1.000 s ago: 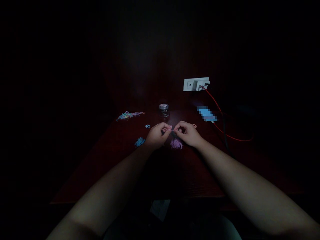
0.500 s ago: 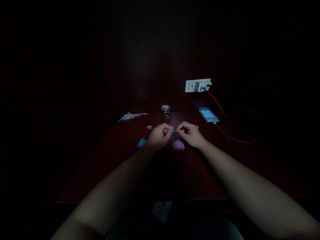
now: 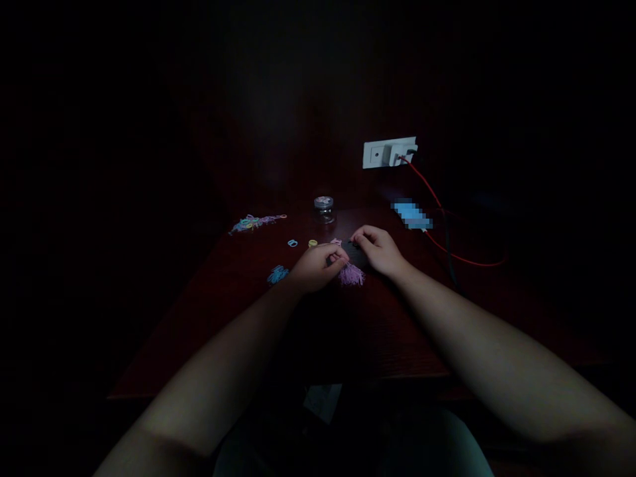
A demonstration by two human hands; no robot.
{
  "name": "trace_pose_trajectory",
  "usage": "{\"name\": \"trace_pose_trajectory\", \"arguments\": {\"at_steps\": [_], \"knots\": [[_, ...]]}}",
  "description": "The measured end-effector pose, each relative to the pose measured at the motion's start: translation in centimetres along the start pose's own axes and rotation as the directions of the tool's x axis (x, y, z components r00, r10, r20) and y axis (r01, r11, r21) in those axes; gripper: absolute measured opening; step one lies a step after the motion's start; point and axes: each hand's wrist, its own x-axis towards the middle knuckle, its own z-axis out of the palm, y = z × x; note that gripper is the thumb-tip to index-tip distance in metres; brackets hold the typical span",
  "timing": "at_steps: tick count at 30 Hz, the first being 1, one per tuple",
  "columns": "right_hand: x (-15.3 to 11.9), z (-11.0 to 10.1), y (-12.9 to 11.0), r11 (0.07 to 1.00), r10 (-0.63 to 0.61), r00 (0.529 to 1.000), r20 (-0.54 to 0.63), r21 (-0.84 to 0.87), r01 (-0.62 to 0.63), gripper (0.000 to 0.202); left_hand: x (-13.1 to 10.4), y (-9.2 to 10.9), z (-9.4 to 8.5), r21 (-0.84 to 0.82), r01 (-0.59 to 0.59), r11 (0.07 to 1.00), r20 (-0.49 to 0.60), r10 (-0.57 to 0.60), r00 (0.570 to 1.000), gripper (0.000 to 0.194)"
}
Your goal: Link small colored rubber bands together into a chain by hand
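Note:
My left hand (image 3: 318, 266) is closed in a pinch, its fingertips at the upper edge of a pile of small purple rubber bands (image 3: 352, 275). What it grips, if anything, is too small to make out. Slightly farther back and to the right, my right hand (image 3: 380, 252) has thumb and forefinger pinched together above a dark patch on the table; its fingertips hide whatever is between them. Some pink rubber bands (image 3: 336, 242) lie just beyond my left fingers. Beside my left wrist is a pile of blue rubber bands (image 3: 278, 274).
Yellow bands (image 3: 313, 244) and light blue bands (image 3: 293, 243) lie behind my left hand. A mixed heap of bands (image 3: 253, 222) sits at the back left. Farther back stands a lidded clear jar (image 3: 324, 209). A phone (image 3: 412, 214) with a red cable (image 3: 467, 260) lies right, below a wall socket (image 3: 373, 155).
My hands have moved apart: the left came down toward the purple pile, the right stayed farther back. The thin strand between them no longer shows. The view has tilted down slightly.

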Motion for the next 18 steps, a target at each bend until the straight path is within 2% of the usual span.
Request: {"name": "trace_pose_trajectory", "arguments": {"at_steps": [7,13,18], "knots": [[-0.1,0.0,-0.3,0.999,0.034,0.999,0.018,0.025,-0.034,0.027,0.2,-0.4,0.1,0.026,-0.043,0.999,0.053,0.042,0.998,0.014],[-0.3,0.0,-0.8,0.999,0.053,0.999,0.007,-0.012,-0.053,0.028,0.3,-1.4,0.5,0.063,-0.050,0.997,0.025,0.048,0.999,0.016],[-0.2,-0.1,-0.8,0.998,0.046,0.999,0.016,-0.032,-0.046,0.028,0.3,-1.3,0.3,0.092,-0.053,0.994,0.035,0.050,0.998,0.018]]}}
